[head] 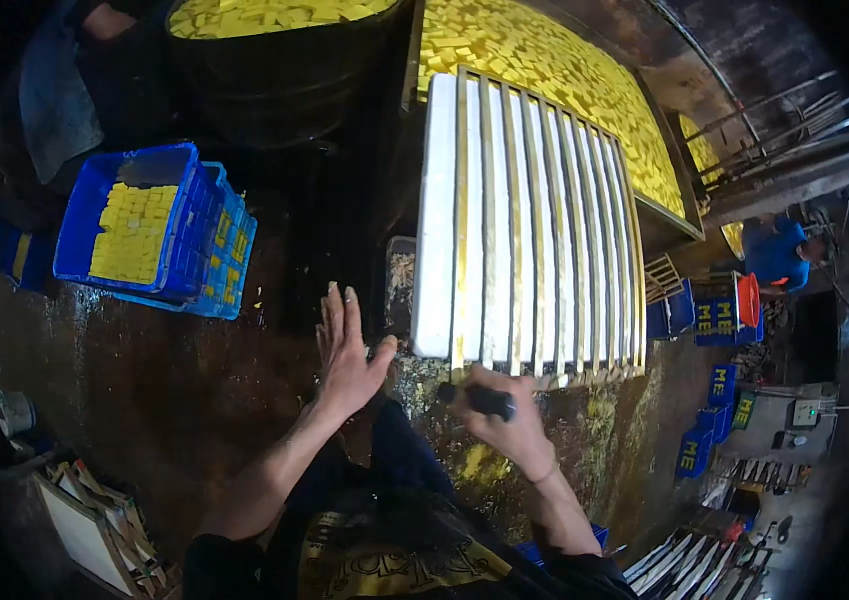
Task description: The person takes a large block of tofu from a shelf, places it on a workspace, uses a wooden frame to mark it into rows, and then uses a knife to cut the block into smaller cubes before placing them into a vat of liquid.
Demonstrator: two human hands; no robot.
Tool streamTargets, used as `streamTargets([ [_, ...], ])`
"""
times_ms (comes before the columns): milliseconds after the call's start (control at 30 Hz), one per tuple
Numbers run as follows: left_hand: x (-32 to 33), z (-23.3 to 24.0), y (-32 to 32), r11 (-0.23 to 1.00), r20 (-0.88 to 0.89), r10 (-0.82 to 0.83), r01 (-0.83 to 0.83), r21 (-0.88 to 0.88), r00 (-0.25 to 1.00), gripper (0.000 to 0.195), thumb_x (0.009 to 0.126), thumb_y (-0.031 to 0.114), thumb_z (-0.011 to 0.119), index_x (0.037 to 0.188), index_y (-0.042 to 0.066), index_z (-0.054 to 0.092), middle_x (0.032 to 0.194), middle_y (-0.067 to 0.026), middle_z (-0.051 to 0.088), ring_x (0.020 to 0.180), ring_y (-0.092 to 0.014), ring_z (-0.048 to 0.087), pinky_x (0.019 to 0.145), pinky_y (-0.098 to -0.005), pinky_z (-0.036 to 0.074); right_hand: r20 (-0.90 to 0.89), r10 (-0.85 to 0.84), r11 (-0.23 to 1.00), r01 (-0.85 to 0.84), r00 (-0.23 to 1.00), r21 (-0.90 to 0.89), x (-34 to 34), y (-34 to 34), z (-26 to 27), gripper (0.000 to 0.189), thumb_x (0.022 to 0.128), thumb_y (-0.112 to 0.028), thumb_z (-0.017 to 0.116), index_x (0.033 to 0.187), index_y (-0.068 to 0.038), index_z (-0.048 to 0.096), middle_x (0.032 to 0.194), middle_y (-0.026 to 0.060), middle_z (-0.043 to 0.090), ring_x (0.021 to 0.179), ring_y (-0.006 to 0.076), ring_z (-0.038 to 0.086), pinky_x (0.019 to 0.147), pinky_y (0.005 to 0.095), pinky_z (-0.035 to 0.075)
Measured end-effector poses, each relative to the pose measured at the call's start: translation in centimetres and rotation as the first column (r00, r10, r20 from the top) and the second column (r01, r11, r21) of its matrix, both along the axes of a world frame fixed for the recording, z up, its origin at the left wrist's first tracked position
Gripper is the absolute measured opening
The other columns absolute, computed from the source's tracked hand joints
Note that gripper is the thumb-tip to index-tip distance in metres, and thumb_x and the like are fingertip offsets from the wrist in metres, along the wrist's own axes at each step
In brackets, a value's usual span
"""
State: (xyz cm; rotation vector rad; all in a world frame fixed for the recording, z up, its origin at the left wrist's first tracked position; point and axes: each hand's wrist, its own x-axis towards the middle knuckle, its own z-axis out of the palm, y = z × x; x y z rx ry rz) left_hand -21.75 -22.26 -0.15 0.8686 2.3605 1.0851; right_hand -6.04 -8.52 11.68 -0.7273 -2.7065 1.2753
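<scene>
Before me lies a large white slab (436, 225), its material unclear, with a frame of long parallel slats (535, 225) resting across its top. My right hand (511, 427) is at the slab's near edge, closed around a dark-handled tool (490, 403). Blur and my fingers hide the rest of that tool. Left of the slab's near corner, my left hand (349, 360) hovers with its fingers stretched and thumb out. It holds nothing and appears not to touch the slab.
Yellow blocks (514, 52) fill a large trough behind the slab. More sit in a dark round vat (267, 90) and a blue crate (184, 217) at left. A dark tray of scraps (400, 281) stands beside the slab. A person in blue (777, 251) is far right.
</scene>
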Motion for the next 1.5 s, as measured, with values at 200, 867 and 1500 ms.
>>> streamTargets([
  [200,6.2,0.0,-2.0,0.992,0.315,0.115,-0.124,0.009,0.942,0.085,0.092,0.041,0.058,0.15,-0.002,0.014,0.158,-0.0239,0.006,0.147,-0.033,0.008,0.118,-0.0367,0.013,-0.049,-0.484,0.872,0.486,0.874,0.058,8.9,4.8,3.0,0.015,0.091,-0.018,0.061,0.093,-0.003,0.06,0.081,0.0072,0.058,0.07,0.0164,0.052,0.064,0.0315,0.044],
  [867,14.5,0.2,7.7,0.744,0.624,0.412,-0.641,0.191,0.664,0.022,0.094,0.026,0.056,0.114,0.017,0.059,0.093,0.0022,0.064,0.083,-0.013,0.059,0.068,-0.0351,0.048,-0.254,-0.381,0.921,0.39,0.889,-0.018,25.1,35.8,-12.0,0.029,0.082,-0.026,0.064,0.089,0.002,0.061,0.075,0.0249,0.065,0.074,0.042,0.066,0.067,0.0466,0.051],
  [1500,34.8,8.3,24.4,0.444,0.702,0.424,-0.806,0.39,0.573,0.044,0.073,0.006,0.07,0.112,0.004,0.05,0.096,-0.0056,0.059,0.07,-0.015,0.064,0.064,-0.0278,0.058,-0.186,0.267,0.935,-0.301,0.945,-0.185,14.5,63.2,-4.8,0.018,0.086,-0.012,0.065,0.097,0.002,0.058,0.076,0.0068,0.06,0.072,0.0107,0.054,0.065,0.0292,0.047],
])
